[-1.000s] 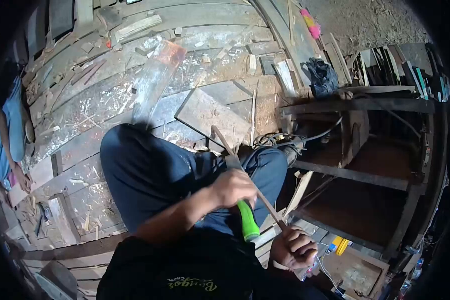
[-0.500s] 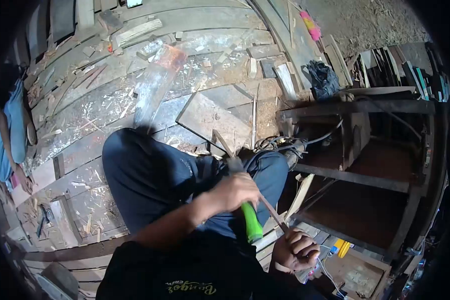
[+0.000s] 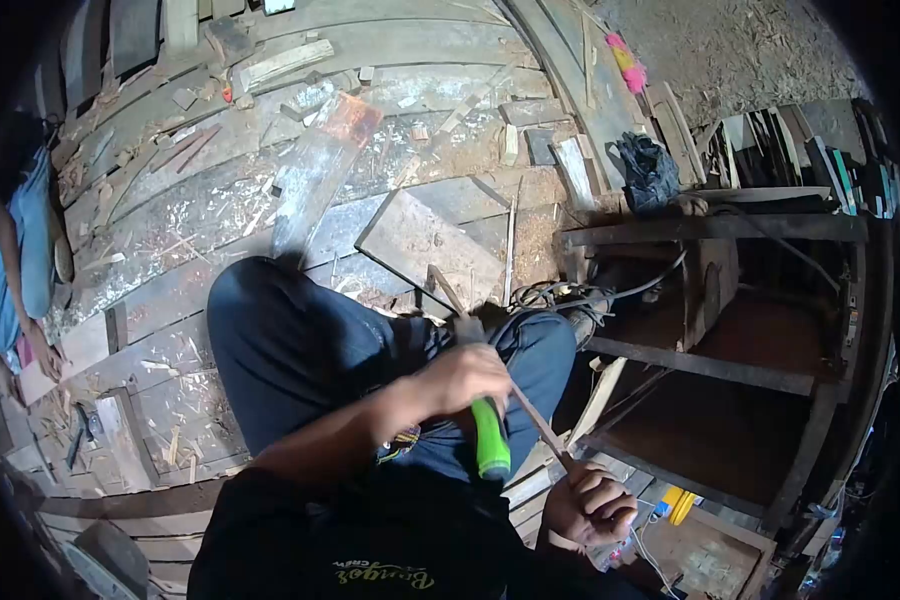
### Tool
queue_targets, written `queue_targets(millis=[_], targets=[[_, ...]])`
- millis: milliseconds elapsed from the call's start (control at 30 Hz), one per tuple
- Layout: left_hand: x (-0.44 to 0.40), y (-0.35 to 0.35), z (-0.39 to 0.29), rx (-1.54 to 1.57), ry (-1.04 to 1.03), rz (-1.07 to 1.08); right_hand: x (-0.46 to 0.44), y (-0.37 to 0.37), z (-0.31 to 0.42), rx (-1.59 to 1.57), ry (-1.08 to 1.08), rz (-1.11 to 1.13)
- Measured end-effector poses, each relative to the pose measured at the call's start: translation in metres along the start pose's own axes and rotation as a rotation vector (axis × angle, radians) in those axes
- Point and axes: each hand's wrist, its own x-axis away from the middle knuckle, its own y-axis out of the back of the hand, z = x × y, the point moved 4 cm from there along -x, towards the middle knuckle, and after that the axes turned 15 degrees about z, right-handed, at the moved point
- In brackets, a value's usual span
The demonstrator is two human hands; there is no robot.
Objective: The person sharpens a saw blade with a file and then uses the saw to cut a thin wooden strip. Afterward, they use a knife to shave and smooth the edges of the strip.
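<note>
My left hand is closed around a tool with a bright green handle and a dark grey upper part. Its working end is hidden, so I cannot tell its kind. A thin wooden strip slants past this hand, its far end over my lap. The strip's near end is in my closed right hand, at the lower right. Between my knees and the floor boards beyond lies a flat wooden board.
Wood scraps and shavings litter the plank floor. At right stands a dark open frame, with cables and a black plastic bag near it. Another person's arm shows at far left. A yellow object lies beyond my right hand.
My left hand and the green handle have shifted a little to the left along the strip. My right hand stays nearly in place. The view has tilted slightly.
</note>
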Motion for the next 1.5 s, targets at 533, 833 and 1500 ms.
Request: queue_targets(millis=[533,833,1500], targets=[[0.008,0.001,0.012,-0.155,0.188,0.138,0.001,0.009,-0.001,-0.08,-0.008,-0.076],[0.006,0.015,0.016,-0.046,0.096,0.036,-0.01,0.007,-0.002,-0.143,-0.031,-0.082],[0.008,0.008,0.019,-0.123,0.083,0.102,-0.008,0.011,-0.004,-0.131,-0.023,-0.047]])
